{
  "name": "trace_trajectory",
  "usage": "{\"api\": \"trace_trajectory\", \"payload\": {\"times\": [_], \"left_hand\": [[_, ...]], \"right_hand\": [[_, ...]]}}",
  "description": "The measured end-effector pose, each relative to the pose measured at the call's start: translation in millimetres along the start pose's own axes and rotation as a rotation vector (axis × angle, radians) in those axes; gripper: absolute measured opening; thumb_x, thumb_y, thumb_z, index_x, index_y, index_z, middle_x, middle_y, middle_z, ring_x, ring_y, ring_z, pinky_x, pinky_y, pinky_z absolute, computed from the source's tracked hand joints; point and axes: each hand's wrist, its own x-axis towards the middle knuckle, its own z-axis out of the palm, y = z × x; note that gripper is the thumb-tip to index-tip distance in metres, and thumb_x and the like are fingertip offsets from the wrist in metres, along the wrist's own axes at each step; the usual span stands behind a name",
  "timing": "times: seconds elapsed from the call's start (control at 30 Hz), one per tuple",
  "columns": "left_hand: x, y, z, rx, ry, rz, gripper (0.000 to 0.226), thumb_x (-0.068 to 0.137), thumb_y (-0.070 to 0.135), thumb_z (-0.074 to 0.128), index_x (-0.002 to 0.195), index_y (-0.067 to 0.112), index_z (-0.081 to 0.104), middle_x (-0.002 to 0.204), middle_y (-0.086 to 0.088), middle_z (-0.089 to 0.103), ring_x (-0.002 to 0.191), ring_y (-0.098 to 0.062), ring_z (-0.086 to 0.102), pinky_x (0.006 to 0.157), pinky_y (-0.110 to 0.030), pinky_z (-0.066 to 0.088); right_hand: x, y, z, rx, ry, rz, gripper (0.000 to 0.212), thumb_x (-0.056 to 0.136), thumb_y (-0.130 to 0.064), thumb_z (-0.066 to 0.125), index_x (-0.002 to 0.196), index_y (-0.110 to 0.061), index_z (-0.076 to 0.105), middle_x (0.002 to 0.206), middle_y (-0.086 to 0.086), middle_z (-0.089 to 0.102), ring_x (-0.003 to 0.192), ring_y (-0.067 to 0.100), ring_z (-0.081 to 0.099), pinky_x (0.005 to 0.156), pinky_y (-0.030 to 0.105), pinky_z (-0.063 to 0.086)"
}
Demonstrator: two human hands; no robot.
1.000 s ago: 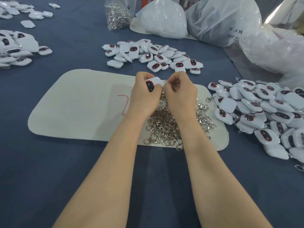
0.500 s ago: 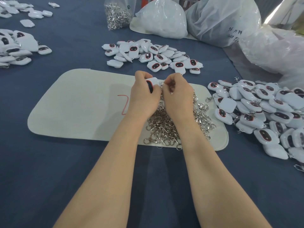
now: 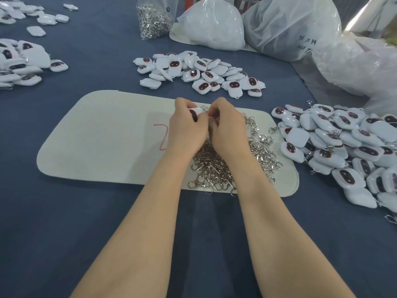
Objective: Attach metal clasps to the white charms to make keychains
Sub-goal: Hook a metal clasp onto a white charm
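Observation:
My left hand (image 3: 188,127) grips a white charm (image 3: 196,111) with a dark, red-rimmed face, held above the white mat (image 3: 103,138). My right hand (image 3: 228,125) is curled close against it, its fingertips pinching a metal clasp (image 3: 205,108) at the charm's edge; the clasp is mostly hidden by my fingers. Under both wrists lies a heap of loose silver clasps (image 3: 234,160) on the mat's right part. A pile of bare charms (image 3: 199,72) sits beyond the mat. A larger pile of charms with clasps (image 3: 343,147) lies to the right.
More charms (image 3: 19,63) are heaped at the left edge and far left corner. A clear bag of clasps (image 3: 153,18) and several big plastic bags (image 3: 290,26) stand at the back and right. A red mark (image 3: 162,136) is drawn on the mat. Blue cloth (image 3: 64,222) covers the table.
Both hands have drawn tighter together around the charm and clasp, with the charm now more covered by my left fingers. The piles have not moved.

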Motion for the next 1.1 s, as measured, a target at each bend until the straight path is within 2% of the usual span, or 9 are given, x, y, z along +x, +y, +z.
{"api": "trace_trajectory", "payload": {"times": [0.07,0.1,0.2,0.33,0.53,0.77,0.9,1.03,1.1], "left_hand": [[4,2,-2,-0.152,0.034,-0.130,0.013,0.088,0.015,0.051,0.099,0.017,0.046,0.082,0.004,0.055,0.070,-0.019,0.058,0.068,-0.030,0.049],[5,3,-3,-0.244,0.039,-0.196,0.012,0.087,0.015,0.051,0.099,0.015,0.049,0.080,0.001,0.057,0.065,-0.018,0.058,0.062,-0.032,0.049],[6,8,-6,-0.518,0.001,-0.340,0.010,0.088,0.010,0.049,0.097,0.007,0.054,0.059,-0.001,0.055,0.044,-0.008,0.048,0.046,-0.020,0.040],[6,12,-9,-0.847,-0.090,-0.467,0.013,0.091,0.005,0.048,0.080,0.010,0.052,0.058,0.001,0.052,0.041,-0.004,0.047,0.041,-0.016,0.039],[6,10,-10,-0.989,-0.137,-0.563,0.012,0.094,0.009,0.052,0.084,0.007,0.057,0.055,0.001,0.055,0.041,-0.003,0.049,0.041,-0.014,0.041],[8,8,-12,-1.042,-0.095,-0.643,0.012,0.093,0.013,0.057,0.083,0.006,0.060,0.056,0.001,0.053,0.039,-0.003,0.047,0.041,-0.013,0.041],[8,6,-10,-0.783,0.018,-0.468,0.006,0.092,0.013,0.058,0.097,0.015,0.060,0.071,0.001,0.058,0.050,-0.004,0.051,0.047,-0.017,0.043],[2,5,-7,-0.233,0.180,0.041,0.023,0.088,0.012,0.060,0.106,0.025,0.055,0.090,0.013,0.059,0.074,-0.001,0.055,0.072,-0.018,0.047],[-4,6,-6,-0.028,0.171,0.219,0.023,0.089,0.015,0.059,0.110,0.025,0.057,0.085,0.019,0.057,0.071,0.004,0.055,0.070,-0.015,0.044]], "right_hand": [[-1,-2,1,0.092,0.028,0.013,0.011,0.088,0.001,0.052,0.092,-0.008,0.055,0.088,0.002,0.060,0.081,0.017,0.054,0.073,0.025,0.043],[-1,-3,1,0.167,0.042,0.033,0.013,0.089,0.000,0.053,0.094,-0.012,0.055,0.089,-0.003,0.059,0.081,0.009,0.054,0.073,0.018,0.043],[0,-5,1,0.327,0.039,0.103,0.017,0.091,-0.005,0.054,0.097,-0.020,0.057,0.090,-0.014,0.059,0.087,-0.005,0.055,0.077,0.007,0.042],[2,-7,-2,0.430,0.063,0.161,0.017,0.091,-0.006,0.057,0.091,-0.023,0.060,0.088,-0.011,0.063,0.087,0.006,0.060,0.081,0.019,0.049],[2,-9,-7,0.511,0.073,0.185,0.023,0.090,-0.007,0.061,0.083,-0.029,0.059,0.088,-0.006,0.066,0.091,0.016,0.064,0.090,0.037,0.052],[3,-10,-8,0.557,0.044,0.128,0.021,0.091,-0.009,0.061,0.080,-0.027,0.061,0.077,-0.010,0.066,0.076,0.007,0.063,0.080,0.030,0.055],[4,-8,-8,0.456,0.027,0.197,0.016,0.092,-0.017,0.060,0.079,-0.025,0.058,0.077,-0.006,0.067,0.075,0.010,0.066,0.075,0.027,0.055],[4,-4,-7,0.194,-0.002,0.156,0.011,0.093,-0.019,0.058,0.081,-0.018,0.057,0.074,-0.005,0.064,0.071,0.011,0.059,0.066,0.017,0.044],[3,-3,-6,0.120,-0.006,0.105,0.011,0.094,-0.016,0.056,0.083,-0.015,0.057,0.070,-0.005,0.060,0.062,0.006,0.052,0.057,0.013,0.037]]}}
